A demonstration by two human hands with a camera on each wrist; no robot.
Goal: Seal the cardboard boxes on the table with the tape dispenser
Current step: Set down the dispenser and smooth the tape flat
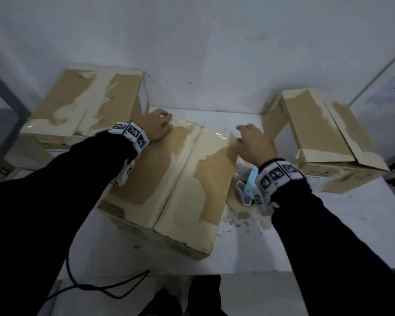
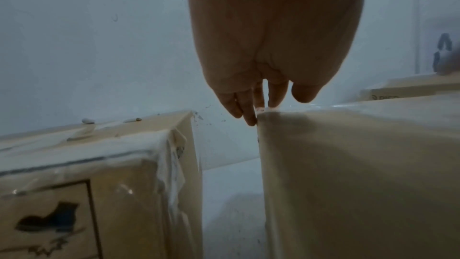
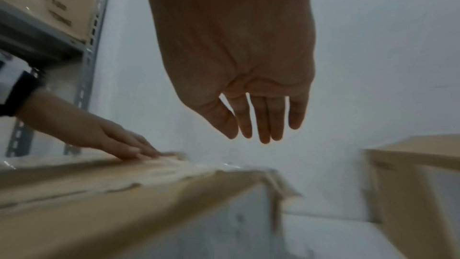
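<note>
Centre of the head view: middle box (image 1: pixel 169 185), flaps down, seam running away from me with glossy tape over its far end. My left hand (image 1: pixel 156 126) lies flat on its far left corner, grip spread, fingers (image 2: pixel 250 113) straight with the tips over the far edge; I read that as pinning the flap so the box doesn't shift or spring open. My right hand (image 1: pixel 252 142) hovers just off the far right corner, grip spread and relaxed, holding nothing; the right wrist view shows the fingers (image 3: pixel 263 123) hanging loose in the air above the box. The tape dispenser (image 1: pixel 246 188), blue handle, lies on the worktop (image 1: pixel 328 224) lower right of centre, just beside the box's right side and partly hidden under my right wrist, so it's within reach but not in hand. Upper left: second box (image 1: pixel 87 101), closed, with taped patches on top. Upper right: third box (image 1: pixel 324 137), flaps folded over, seam not visibly taped. All three are closed, so I can't tell what's inside. Bits of torn paper litter the worktop near the dispenser. My guess is I'm smoothing or checking the tape end before the next strip.
</note>
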